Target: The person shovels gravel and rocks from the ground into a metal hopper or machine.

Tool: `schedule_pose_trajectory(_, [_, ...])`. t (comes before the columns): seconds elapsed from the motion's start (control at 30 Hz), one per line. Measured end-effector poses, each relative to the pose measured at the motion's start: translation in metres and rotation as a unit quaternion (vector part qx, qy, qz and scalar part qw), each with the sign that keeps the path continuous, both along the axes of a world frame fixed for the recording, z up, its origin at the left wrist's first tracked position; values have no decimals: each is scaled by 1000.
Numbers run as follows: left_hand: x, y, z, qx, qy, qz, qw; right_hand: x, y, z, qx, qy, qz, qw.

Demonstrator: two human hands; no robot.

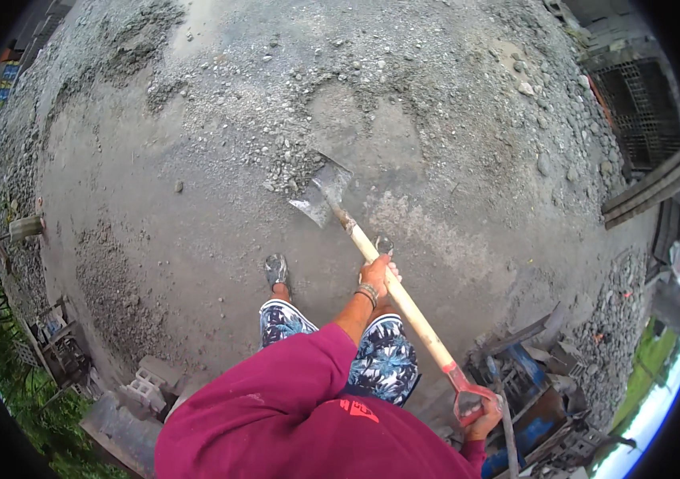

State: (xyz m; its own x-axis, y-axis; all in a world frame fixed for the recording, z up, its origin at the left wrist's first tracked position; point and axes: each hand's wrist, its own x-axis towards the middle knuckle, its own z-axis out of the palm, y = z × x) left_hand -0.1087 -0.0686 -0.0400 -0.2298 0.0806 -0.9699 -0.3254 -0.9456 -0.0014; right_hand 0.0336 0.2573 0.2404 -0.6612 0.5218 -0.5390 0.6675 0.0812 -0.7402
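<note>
A shovel (408, 303) with a pale wooden shaft slants across the middle, its worn metal blade (322, 194) pointing away from me and to the left. Partway down the shaft my left hand (375, 275) is wrapped round the wood, bracelets on its wrist. My right hand (484, 418) grips the red D-shaped handle (468, 385) at the near right end. Loose grey gravel (288, 166) lies heaped against the far left edge of the blade and partly over it. The blade is low, at ground level.
My shoes (276, 270) stand on hard grey ground behind the blade. Gravel (484, 96) spreads beyond and to both sides. Concrete blocks (144, 391) lie at near left. Scrap and blue parts (527, 371) crowd the near right, close to the handle. A grey beam (651, 185) juts in at right.
</note>
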Motion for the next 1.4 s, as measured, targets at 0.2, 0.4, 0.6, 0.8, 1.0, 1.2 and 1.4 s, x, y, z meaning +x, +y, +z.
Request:
schedule_pose_trajectory(0.2, [128, -165, -5, 4, 35, 183, 982, -12, -154, 27, -25, -13, 171, 985])
schedule_pose_trajectory(0.4, [324, -483, 65, -275, -1, 232, 933, 24, -395, -32, -84, 264, 632, 723])
schedule_pose_trajectory(0.6, [463, -650, 251, -534, 91, 286, 791, 50, -577, -58, -261, 290, 650, 653])
schedule_pose_trajectory(0.8, [398, -605, 291, -509, 268, 259, 776, 65, -525, -58, -330, 46, 512, 792])
schedule_pose_trajectory(1.0, [265, -439, 132, -329, 74, 211, 917, 61, -344, -57, -369, -125, 165, 906])
schedule_pose_trajectory(1.2, [185, -100, -6, 0, 17, 93, 995, 87, -98, -1, -181, -105, 27, 978])
schedule_pose_trajectory(1.4, [176, 176, 1, 176, -92, -38, 979, 131, 38, 99, -111, -108, -133, 979])
